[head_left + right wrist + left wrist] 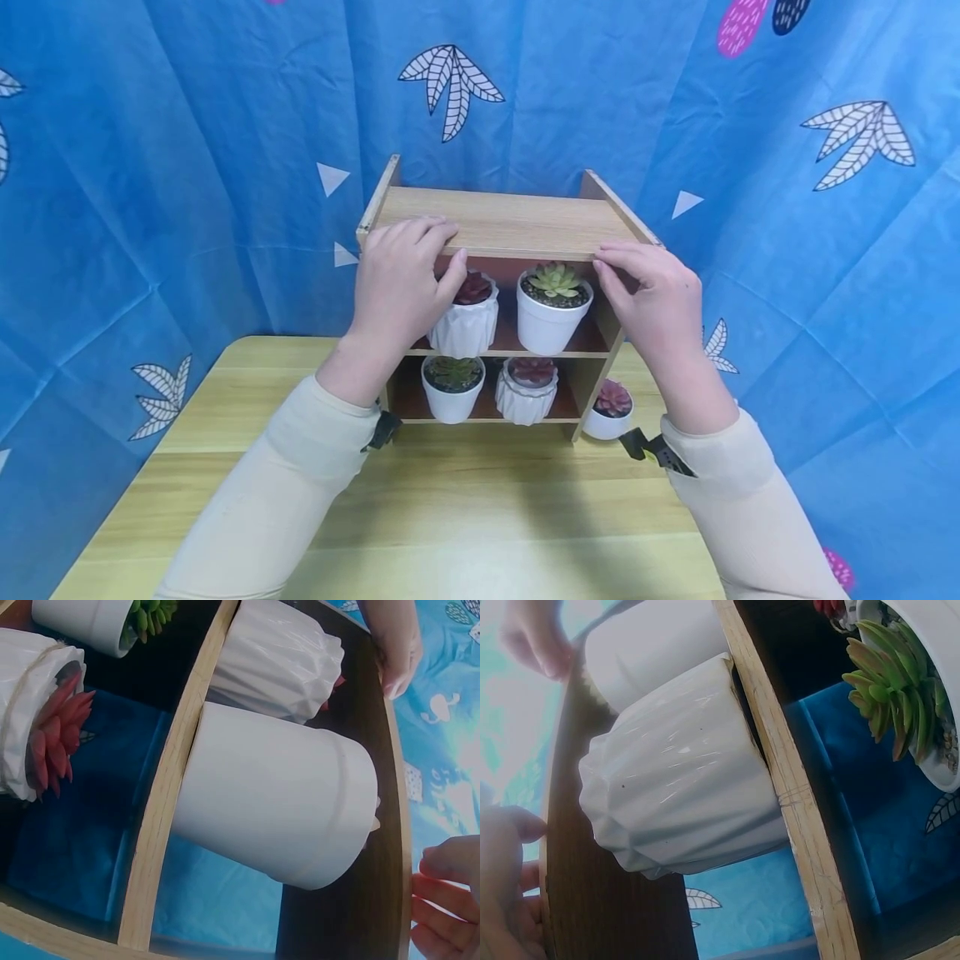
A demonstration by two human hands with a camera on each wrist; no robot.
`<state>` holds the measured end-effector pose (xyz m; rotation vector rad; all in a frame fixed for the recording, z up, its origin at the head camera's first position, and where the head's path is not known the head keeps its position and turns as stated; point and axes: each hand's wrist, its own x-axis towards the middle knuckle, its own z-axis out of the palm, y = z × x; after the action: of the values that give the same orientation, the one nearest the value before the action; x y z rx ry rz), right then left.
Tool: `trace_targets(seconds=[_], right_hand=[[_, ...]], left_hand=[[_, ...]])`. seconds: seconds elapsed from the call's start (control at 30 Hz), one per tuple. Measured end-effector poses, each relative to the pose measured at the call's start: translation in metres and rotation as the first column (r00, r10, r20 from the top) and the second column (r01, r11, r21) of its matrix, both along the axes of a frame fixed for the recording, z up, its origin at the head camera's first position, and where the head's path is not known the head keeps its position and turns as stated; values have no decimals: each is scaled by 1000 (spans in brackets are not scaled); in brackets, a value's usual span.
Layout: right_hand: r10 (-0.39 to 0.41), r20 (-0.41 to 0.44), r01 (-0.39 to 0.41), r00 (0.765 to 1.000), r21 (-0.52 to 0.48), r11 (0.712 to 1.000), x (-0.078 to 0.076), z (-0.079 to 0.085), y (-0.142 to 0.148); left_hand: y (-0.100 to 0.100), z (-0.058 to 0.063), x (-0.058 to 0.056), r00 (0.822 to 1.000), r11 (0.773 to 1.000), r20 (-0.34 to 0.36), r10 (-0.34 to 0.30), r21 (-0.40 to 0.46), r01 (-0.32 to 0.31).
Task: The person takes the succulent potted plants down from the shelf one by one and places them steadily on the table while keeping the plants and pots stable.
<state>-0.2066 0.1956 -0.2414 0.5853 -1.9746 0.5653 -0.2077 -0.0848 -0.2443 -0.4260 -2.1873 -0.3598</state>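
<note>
"Where's the shelf [517, 221]?"
"Near the far edge of the desk [465, 508], with four pots [551, 325] on two tiers."
"Left hand [401, 271] and right hand [660, 296]?"
"Apart, each gripping the shelf's upper front edge."
"The fifth pot [606, 427]?"
"Just beside the shelf, near the desk's right edge."

A curtained-off tabletop corner: blue cloth [247, 125] (printed with leaves [453, 92]) hangs behind a wood-grain table [480, 517].
</note>
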Motion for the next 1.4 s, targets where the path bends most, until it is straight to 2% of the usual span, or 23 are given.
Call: trace_targets(seconds=[0.3, 0.67, 1.2, 1.4], right_hand=[[10, -26, -10, 1000, 17, 1000, 6, -4, 0], [2, 8, -2, 1000, 49, 999, 13, -13, 5], [-4, 96, 3, 995, 6, 1000, 15, -36, 7], [-13, 166, 19, 986, -32, 999, 16, -47, 7]], left_hand=[[-4, -1, 0, 1000, 1000, 3, 3, 7, -3], [-4, 1, -1, 1000, 1000, -6, -7, 7, 7], [-3, 2, -1, 1000, 1000, 2, -6, 11, 6], [-3, 2, -2, 1000, 1000, 9, -8, 5, 8]])
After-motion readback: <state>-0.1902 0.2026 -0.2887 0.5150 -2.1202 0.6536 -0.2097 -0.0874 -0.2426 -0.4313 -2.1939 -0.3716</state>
